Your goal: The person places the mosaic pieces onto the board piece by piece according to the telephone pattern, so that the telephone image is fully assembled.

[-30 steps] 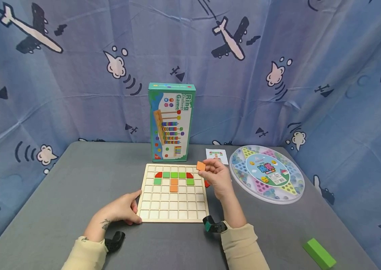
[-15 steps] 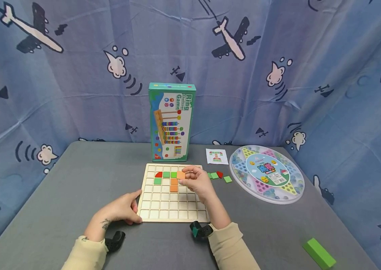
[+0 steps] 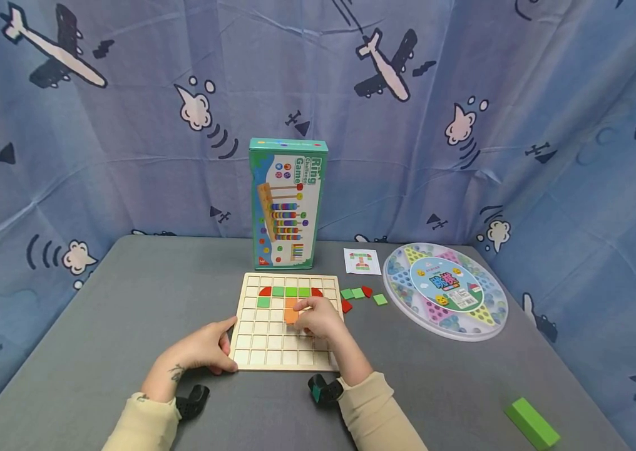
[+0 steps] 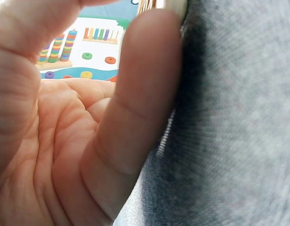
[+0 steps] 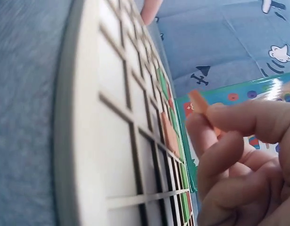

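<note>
A pale wooden grid board lies on the table, with green square tiles, red rounded tiles and an orange tile in its upper rows. My left hand grips the board at its near left, with the thumb by the corner and the index finger along the left side. Between thumb and index finger, my right hand pinches an orange square tile over the middle of the board. In the right wrist view this tile stands apart from the grid. The hand covers some cells on the right.
Right of the board lie loose green tiles and red tiles. Behind them is a pattern card. A Ring Challenge Game box stands upright at the back. A round game board and a green block are farther right.
The right hand has carried the orange tile from the board's upper right edge leftward, then down to the middle below the green row. The left hand has stayed in place.
</note>
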{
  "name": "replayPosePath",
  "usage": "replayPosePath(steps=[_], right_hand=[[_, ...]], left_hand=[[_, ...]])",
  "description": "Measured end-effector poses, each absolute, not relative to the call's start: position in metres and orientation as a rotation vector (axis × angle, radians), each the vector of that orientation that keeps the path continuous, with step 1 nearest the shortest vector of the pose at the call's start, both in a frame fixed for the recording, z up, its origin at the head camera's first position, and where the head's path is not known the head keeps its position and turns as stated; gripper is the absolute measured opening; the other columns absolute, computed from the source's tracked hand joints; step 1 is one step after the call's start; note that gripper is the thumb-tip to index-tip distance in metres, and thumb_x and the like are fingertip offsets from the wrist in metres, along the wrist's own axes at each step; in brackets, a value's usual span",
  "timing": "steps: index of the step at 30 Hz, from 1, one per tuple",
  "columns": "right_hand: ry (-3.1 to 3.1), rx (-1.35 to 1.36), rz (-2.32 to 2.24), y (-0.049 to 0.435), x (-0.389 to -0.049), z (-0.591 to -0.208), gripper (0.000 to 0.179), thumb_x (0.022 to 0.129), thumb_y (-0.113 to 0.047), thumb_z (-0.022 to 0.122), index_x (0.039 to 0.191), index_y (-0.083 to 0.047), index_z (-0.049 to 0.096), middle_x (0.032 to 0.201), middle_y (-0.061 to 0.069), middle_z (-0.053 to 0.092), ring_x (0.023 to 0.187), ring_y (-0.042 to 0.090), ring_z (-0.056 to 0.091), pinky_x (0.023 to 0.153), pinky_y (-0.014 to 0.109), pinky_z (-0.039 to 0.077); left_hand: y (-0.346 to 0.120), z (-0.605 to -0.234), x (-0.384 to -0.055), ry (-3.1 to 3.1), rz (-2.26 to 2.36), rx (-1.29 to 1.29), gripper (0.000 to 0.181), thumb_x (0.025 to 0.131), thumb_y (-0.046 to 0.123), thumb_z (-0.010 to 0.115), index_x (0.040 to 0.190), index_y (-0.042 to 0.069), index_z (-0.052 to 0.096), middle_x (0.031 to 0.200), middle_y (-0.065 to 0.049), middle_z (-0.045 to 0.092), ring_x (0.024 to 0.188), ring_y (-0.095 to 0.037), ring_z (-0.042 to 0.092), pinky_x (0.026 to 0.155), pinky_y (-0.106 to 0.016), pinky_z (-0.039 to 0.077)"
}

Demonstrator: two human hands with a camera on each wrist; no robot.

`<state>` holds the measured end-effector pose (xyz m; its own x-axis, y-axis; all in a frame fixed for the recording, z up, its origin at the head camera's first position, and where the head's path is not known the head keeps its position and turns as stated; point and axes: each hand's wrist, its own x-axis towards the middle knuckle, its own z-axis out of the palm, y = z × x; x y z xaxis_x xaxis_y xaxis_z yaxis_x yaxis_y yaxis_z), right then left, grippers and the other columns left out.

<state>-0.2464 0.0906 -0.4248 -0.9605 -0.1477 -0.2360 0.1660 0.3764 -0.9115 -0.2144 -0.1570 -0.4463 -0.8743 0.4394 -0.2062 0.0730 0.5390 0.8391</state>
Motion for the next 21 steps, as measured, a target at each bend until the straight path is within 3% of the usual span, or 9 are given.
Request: replayPosePath(steps=[14,21], right_hand=[[2.554,0.085,-1.361,0.0848,-0.2419,-0.4318,0.025,0.067,0.005,0.072,0.09,-0.006,0.067,0.064,0.003,0.047,0.046,0.013,0.037,0.042,0.023,0.031],[2.62,0.058,-1.31,0.0818,-0.2416,-0.4344,0.025,0.066,0.005,0.073,0.088,-0.006,0.069,0.077,0.006,0.055,0.054,0.016,0.037,0.046,0.024,0.032]], left_hand=[[-0.1568,-0.4451,-0.2141,2.389,1.271,0.436,0.1,0.06,0.001,0.079,0.142,-0.009,0.022,0.067,-0.006,0.049,0.052,-0.014,0.048,0.046,-0.03,0.048],[-0.1565,-0.4454,-0.2136,2.383,1.28,0.411,0.103,0.059,0.001,0.08,0.143,-0.009,0.021,0.067,-0.007,0.049,0.052,-0.015,0.049,0.046,-0.031,0.048]])
